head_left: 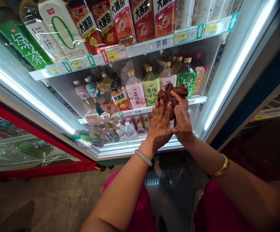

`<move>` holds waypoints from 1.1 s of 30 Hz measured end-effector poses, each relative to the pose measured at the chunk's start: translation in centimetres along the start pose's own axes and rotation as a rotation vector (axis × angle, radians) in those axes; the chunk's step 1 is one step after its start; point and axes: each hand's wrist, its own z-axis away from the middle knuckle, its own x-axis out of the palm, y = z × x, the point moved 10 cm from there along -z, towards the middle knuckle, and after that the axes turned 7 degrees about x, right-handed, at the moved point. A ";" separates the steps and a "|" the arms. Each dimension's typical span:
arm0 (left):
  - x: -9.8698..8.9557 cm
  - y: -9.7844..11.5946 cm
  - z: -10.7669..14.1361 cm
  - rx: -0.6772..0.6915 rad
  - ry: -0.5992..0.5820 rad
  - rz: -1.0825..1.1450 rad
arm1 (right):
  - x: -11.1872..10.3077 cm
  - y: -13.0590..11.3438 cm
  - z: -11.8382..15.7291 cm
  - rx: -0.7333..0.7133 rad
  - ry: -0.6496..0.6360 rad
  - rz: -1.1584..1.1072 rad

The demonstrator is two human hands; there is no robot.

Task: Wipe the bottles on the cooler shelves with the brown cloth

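Observation:
A crumpled brown cloth [170,96] is bunched up in front of the glass door of a lit drinks cooler, right of the middle. My right hand [182,119] has its fingers wrapped on the cloth, the index finger lying along it. Beside it, my left hand [159,124] lies flat with fingers stretched out, the fingertips touching the lower left of the cloth. The two hands meet near the left thumb. Behind the glass, a pink-labelled bottle [135,91] and a yellow-green one [150,87] stand on the middle shelf.
Larger bottles line the upper shelf, above its price strip [142,48]. Flower decorations [103,125] show on the glass at lower left. A red-framed cooler [64,148] stands at the left, and a dark blue frame edge [248,106] runs along the right. Below is a tiled floor [64,199].

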 end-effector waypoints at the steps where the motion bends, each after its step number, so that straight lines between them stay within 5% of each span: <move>1: -0.4 -0.6 0.0 -0.037 0.030 -0.012 | 0.4 -0.6 0.2 0.030 -0.032 -0.101; 5: -3.2 -2.7 -0.5 -0.145 0.153 -0.117 | 2.0 -2.4 0.5 0.115 -0.207 -0.418; 9: -5.7 -4.2 -1.4 -0.176 0.227 -0.221 | 1.9 -1.4 -0.5 0.182 -0.276 -0.510; 13: -7.8 -5.9 -2.1 -0.166 0.250 -0.226 | -2.3 0.9 -2.7 0.137 -0.058 -0.239; 16: -10.6 -7.3 -1.8 -0.265 0.431 -0.235 | -5.1 1.0 -3.4 0.009 0.169 0.135; 19: -10.2 -6.4 -1.8 -0.287 0.474 -0.276 | -3.3 0.6 -3.3 -0.123 0.152 0.364; 23: -5.3 -3.8 -2.2 -0.194 0.223 -0.177 | 0.2 1.4 -2.7 -0.181 0.125 0.447; 25: -4.8 -3.6 -1.9 -0.165 0.162 -0.158 | 1.0 1.9 -2.5 -0.192 0.157 0.471; 30: -12.0 -6.9 -0.4 -0.280 0.418 -0.277 | 1.9 2.7 -2.3 -0.183 0.174 0.489; 33: -13.2 -6.9 -0.2 -0.299 0.453 -0.367 | 1.9 2.8 -2.4 -0.149 0.183 0.443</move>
